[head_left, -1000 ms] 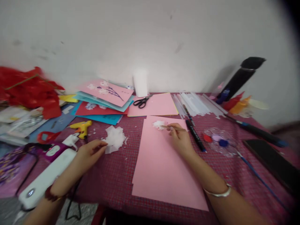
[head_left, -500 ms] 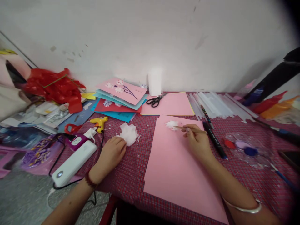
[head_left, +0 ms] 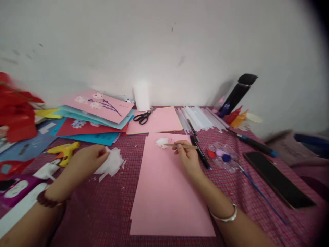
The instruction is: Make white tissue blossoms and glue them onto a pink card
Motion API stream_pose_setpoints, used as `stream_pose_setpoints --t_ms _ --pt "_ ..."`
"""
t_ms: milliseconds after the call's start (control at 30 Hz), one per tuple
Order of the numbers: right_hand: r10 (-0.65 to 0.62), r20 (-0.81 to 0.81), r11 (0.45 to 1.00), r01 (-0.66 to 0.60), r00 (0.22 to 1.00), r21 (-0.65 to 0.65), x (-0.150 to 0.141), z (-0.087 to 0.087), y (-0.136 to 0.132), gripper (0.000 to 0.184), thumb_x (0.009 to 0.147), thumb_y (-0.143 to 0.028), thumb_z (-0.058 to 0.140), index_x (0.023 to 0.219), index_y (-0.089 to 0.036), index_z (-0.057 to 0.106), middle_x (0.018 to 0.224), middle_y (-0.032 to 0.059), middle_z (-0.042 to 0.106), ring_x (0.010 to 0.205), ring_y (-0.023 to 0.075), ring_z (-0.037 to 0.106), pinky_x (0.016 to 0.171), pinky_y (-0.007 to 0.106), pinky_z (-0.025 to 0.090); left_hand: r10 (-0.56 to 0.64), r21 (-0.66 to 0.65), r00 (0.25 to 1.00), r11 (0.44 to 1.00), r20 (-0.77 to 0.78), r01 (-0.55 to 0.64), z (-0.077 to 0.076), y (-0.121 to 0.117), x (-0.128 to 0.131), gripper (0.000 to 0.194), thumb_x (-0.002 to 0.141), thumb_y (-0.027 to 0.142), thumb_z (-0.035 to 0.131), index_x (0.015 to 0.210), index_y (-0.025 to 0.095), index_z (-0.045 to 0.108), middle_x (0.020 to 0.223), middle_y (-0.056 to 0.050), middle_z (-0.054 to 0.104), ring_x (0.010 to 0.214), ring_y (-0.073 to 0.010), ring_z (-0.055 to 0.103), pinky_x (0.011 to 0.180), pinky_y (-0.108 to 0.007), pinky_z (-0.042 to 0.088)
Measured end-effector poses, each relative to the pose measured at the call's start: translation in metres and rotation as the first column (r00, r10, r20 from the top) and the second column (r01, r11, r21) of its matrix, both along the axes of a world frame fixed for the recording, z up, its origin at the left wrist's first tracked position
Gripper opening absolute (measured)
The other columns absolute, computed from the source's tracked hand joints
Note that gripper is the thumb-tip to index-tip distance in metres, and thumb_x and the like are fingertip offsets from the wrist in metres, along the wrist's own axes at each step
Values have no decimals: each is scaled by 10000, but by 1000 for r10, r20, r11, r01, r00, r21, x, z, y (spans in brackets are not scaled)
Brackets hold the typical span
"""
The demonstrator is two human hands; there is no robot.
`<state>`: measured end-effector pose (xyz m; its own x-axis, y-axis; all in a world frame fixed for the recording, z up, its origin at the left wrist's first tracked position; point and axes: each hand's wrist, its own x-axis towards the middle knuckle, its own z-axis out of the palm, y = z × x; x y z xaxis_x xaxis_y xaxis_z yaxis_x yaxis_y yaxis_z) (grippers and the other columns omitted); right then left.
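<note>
A pink paper sheet [head_left: 167,192] lies in front of me on the red checked tablecloth. My right hand [head_left: 187,156] rests on its upper part, fingers closed round a thin wooden stick [head_left: 180,146] whose tip touches a small white paper bit [head_left: 161,142] near the sheet's top edge. To the left of the sheet, my left hand [head_left: 86,160] is closed on the edge of a pile of white paper pieces [head_left: 113,164].
Black scissors [head_left: 142,117] lie on another pink sheet at the back. Coloured cards [head_left: 95,115] are stacked at back left, with a yellow glue gun [head_left: 63,151] near them. Black markers [head_left: 199,152], a paint palette [head_left: 222,156], a blue-tipped brush [head_left: 257,190] and a dark slab [head_left: 277,178] lie right.
The view has swung to the right. My left hand has drawn back slightly, pinching the white pieces. My right hand stays with the stick on the white bit.
</note>
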<state>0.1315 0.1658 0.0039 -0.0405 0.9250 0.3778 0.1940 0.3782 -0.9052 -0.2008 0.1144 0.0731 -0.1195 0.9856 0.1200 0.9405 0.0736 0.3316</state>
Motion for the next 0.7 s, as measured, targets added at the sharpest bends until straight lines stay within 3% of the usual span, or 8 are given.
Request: stream_pose_setpoints --t_ms 67,100,200,300,533,700 --pt "-6 16 1000 6 1000 -4 1 -1 1 226 891 -322 427 866 -185 606 805 45 637 643 143 590 586 263 477 50 46 981 998 -189 -42 7 12 5 273 690 351 560 483 206 456 438 10 431 428 -137 368 481 -257 209" --pt "-3 19 1000 3 1000 -6 1 -1 1 225 894 -316 424 868 -186 607 808 46 637 651 146 594 588 263 476 59 55 976 997 -211 -48 12 17 9 268 682 350 564 484 208 453 424 15 425 411 -133 355 476 -255 197" --pt "27 54 1000 -27 998 -3 -1 -1 1 220 896 -300 421 863 -191 609 836 52 640 702 159 610 605 269 475 -54 -15 998 998 -44 53 25 26 28 291 708 428 550 532 204 490 437 27 459 425 -130 403 450 -233 228" --pt "48 163 999 -50 985 12 -3 -1 0 212 894 -281 418 894 -198 613 836 47 644 727 171 614 628 280 473 -185 -78 958 975 219 206 30 38 54 322 720 469 547 558 192 514 464 33 471 440 -107 415 431 -212 275" --pt "-14 437 995 -32 899 98 -1 8 -3 209 878 -218 414 891 -212 622 863 54 666 780 202 608 694 312 442 -255 -168 738 879 625 447 10 78 108 167 678 335 595 650 172 568 534 20 541 457 -87 447 435 -203 335" --pt "-8 390 996 -27 921 85 1 7 -1 215 882 -209 405 902 -208 618 907 55 659 792 196 602 686 297 436 -331 -156 689 825 645 543 -9 92 121 139 684 268 552 734 155 616 594 17 559 531 -97 484 494 -210 354"
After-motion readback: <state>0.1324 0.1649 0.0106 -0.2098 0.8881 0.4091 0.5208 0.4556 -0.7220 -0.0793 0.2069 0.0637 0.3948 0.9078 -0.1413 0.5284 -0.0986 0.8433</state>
